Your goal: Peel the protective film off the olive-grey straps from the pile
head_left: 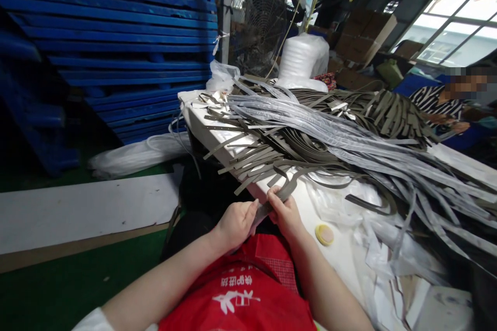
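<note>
A flat grey-brown strap runs from the table's near edge down between my two hands. My left hand pinches its lower end, where a thin clear sleeve seems to cover it. Just to the right, my right hand has its fingers closed round the same strap, higher up. Beyond my hands lie many grey-brown straps in a pile, and long clear plastic sleeves stretch across the top of them.
The white table also bears a yellow tape roll, a wrapped white roll and plastic scraps. Blue pallets are stacked at left, a fan stands behind, and a person in a striped top sits at right.
</note>
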### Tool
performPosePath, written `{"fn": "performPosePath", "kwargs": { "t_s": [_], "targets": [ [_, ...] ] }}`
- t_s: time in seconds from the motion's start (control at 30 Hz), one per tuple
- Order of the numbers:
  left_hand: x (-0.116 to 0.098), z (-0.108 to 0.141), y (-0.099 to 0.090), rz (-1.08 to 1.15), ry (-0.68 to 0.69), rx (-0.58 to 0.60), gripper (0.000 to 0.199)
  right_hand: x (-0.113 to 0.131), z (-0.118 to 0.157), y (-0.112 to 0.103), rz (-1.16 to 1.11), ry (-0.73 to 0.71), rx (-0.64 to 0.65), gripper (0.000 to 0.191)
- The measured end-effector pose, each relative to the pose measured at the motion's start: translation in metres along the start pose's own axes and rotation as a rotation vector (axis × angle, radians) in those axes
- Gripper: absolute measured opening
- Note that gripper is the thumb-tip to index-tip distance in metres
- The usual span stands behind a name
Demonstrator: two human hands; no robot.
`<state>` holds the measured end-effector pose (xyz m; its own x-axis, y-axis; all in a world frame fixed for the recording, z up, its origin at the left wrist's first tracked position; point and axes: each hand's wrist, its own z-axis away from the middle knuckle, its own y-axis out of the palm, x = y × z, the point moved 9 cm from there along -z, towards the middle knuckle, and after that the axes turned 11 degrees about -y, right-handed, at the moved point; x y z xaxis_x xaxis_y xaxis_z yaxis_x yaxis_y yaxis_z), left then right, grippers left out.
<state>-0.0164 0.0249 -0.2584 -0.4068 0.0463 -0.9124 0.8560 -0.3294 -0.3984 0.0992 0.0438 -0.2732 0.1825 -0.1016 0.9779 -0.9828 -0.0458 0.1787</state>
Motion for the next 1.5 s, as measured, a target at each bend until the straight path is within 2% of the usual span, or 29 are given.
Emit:
{"fn": "performPosePath", "kwargs": {
  "t_s": [0.13,0.2,0.33,0.47,0.53,0.67,0.77,0.83,0.9,1.0,1.1,1.17,1.23,1.3,1.37,1.43,1.5],
  "targets": [
    [0.015,-0.001,0.004,0.240,-0.137,0.063,0.065,0.006,0.001,0.002,0.145,-0.062,0.018,0.042],
    [0.018,0.000,0.007,0.306,-0.161,0.106,0.063,0.008,0.002,0.002,0.169,-0.088,0.011,0.041],
    [0.011,0.002,0.010,0.282,-0.089,0.152,0.063,0.006,0.002,-0.002,0.055,-0.066,0.001,0.043],
    [0.011,-0.001,0.014,0.225,-0.125,0.198,0.066,-0.005,-0.002,-0.012,-0.094,0.025,-0.070,0.055],
    [0.009,-0.006,0.011,0.139,-0.112,0.175,0.064,-0.002,-0.005,-0.015,-0.017,-0.028,-0.091,0.057],
    [-0.004,-0.017,0.002,-0.029,0.043,0.076,0.060,0.023,-0.003,-0.004,0.128,-0.314,-0.071,0.052],
    [-0.007,-0.021,-0.006,-0.048,0.126,-0.079,0.061,0.023,0.003,0.014,0.065,-0.327,0.011,0.050],
    [-0.004,-0.019,-0.004,-0.046,0.163,-0.123,0.062,0.022,0.005,0.021,-0.010,-0.278,0.054,0.047],
    [0.000,-0.016,0.003,-0.033,0.160,-0.085,0.063,0.026,0.004,0.021,-0.137,-0.205,0.061,0.042],
    [0.005,-0.014,0.017,0.048,0.065,0.100,0.065,0.044,-0.002,0.006,-0.297,-0.144,-0.021,0.035],
    [-0.006,-0.017,0.019,0.146,0.008,0.248,0.068,0.069,-0.014,-0.013,-0.123,-0.165,-0.065,0.045],
    [-0.021,-0.024,0.011,0.157,0.039,0.257,0.070,0.081,-0.024,-0.019,0.063,-0.171,-0.037,0.056],
    [-0.038,-0.032,0.005,0.149,0.088,0.252,0.073,0.086,-0.032,-0.021,0.153,-0.153,0.005,0.060],
    [-0.051,-0.038,0.001,0.154,0.137,0.232,0.074,0.087,-0.037,-0.018,0.168,-0.115,0.045,0.061],
    [-0.060,-0.043,-0.002,0.174,0.172,0.196,0.073,0.091,-0.039,-0.019,0.167,-0.112,0.020,0.060],
    [-0.063,-0.046,-0.002,0.205,0.182,0.175,0.072,0.104,-0.038,-0.023,0.114,-0.193,-0.060,0.052],
    [-0.062,-0.047,0.001,0.230,0.169,0.210,0.071,0.118,-0.036,-0.024,-0.011,-0.300,-0.088,0.040]
  ]
}}
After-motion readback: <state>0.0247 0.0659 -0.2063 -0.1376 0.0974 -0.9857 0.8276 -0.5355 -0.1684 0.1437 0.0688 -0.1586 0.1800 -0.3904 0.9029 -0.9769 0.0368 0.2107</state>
